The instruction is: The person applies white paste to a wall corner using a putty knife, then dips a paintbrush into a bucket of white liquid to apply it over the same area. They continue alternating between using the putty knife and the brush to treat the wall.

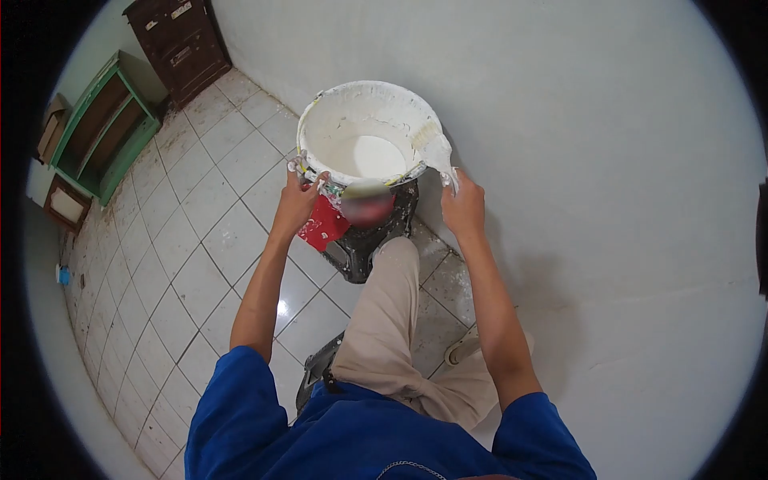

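A white paint bucket [320,120], its wall streaked with paint, stands on a black stool [352,260] in front of me. White paint [376,156] lies in the bottom. My left hand [300,200] grips the near left edge of the bucket, and white paint is on its fingers. At the right rim, my right hand [464,204] is closed around the handle of a paint-covered paintbrush [434,150]. The brush head rests against the inside of the rim. Something red [323,226] shows below the bucket, partly hidden.
A pale wall [608,200] rises close on my right. White floor tiles [176,296] spread to the left, spotted with paint. A green shelf [108,132], a dark brown cabinet [180,48] and a framed piece [68,202] stand further off. My beige-trousered leg [392,296] reaches toward the stool.
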A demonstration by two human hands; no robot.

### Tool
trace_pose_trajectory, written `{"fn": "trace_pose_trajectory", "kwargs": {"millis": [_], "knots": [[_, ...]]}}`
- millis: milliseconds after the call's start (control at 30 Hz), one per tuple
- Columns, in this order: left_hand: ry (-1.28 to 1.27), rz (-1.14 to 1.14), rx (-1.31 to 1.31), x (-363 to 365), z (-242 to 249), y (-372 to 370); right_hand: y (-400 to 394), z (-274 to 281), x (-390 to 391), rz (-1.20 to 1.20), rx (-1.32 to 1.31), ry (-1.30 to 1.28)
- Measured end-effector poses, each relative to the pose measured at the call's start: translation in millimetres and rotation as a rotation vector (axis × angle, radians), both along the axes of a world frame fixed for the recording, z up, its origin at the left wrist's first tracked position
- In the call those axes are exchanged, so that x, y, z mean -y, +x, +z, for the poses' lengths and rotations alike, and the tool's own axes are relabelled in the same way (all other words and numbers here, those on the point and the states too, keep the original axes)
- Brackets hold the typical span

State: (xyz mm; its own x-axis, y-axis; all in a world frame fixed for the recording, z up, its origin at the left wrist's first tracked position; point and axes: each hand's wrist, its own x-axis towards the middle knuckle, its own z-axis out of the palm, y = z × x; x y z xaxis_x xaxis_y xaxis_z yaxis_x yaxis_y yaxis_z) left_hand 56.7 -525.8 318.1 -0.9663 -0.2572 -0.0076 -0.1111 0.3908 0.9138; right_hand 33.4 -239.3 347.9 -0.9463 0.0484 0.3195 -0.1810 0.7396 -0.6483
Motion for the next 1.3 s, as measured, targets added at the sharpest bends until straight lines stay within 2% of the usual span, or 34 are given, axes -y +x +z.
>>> {"fn": "trace_pose_trajectory", "kwargs": {"millis": [133,233,300,333,367,433,533,567,733,800,867,967,1067,1167,1233,1300], "knots": [[-0.037,0.001,0.003,2.3,-3.3,-3.7,-7.3,-16.4,-10.3,0.045,0.111,-0.176],[-0.09,0.023,-0.037,-1.4,1.9,-0.9,-3.3,-30.2,-19.9,0.186,0.371,-0.778],[-0.082,0.012,-0.157,-10.2,6.6,4.0,7.3,-45.9,-34.1,0.168,0.406,-0.914],[-0.226,0.056,-0.272,-6.1,-4.9,0.5,14.4,-56.9,-43.6,0.146,0.419,-0.989],[-0.364,0.089,-0.392,-5.3,-17.3,-2.6,23.3,-68.9,-55.2,0.077,0.453,-1.09],[-0.465,0.168,-0.635,-30.2,-6.0,9.3,49.0,-100.1,-82.7,-0.086,0.513,-1.304],[-0.297,0.046,-0.648,-94.4,18.4,37.3,92.6,-178.0,-131.4,-0.262,0.527,-1.453],[-0.287,-0.142,-0.645,-106.5,6.5,37.9,109.6,-200.1,-143.0,-0.366,0.543,-1.507],[-0.217,-0.902,-0.404,-233.9,-38.5,28.6,156.7,-301.9,-179.7,-0.674,0.561,-1.712],[-0.078,-1.098,-0.083,-273.8,-82.8,3.0,152.1,-323.0,-180.0,-0.854,0.565,-1.684],[-0.412,-1.293,0.113,-309.7,-133.4,-25.0,152.5,-341.0,-184.2,-0.944,0.538,-1.657],[-0.845,-1.447,0.237,-358.4,-206.6,-57.0,151.7,-413.5,-199.7,-0.945,0.491,-1.656],[-0.799,-1.416,0.351,-393.9,-255.9,-73.5,141.4,-465.1,-217.1,-0.905,0.562,-1.715],[-0.974,-1.49,0.516,-415.7,-292.2,-75.8,133.6,-484.4,-224.6,-0.925,0.591,-1.701],[-0.913,-1.502,0.628,-423.8,-298.2,-73.2,123.0,-499.6,-226.5,-1.002,0.554,-1.608],[-0.843,-1.489,0.643,-437.2,-297.0,-69.1,115.4,-527.0,-231.1,-0.969,0.508,-1.684]]}}
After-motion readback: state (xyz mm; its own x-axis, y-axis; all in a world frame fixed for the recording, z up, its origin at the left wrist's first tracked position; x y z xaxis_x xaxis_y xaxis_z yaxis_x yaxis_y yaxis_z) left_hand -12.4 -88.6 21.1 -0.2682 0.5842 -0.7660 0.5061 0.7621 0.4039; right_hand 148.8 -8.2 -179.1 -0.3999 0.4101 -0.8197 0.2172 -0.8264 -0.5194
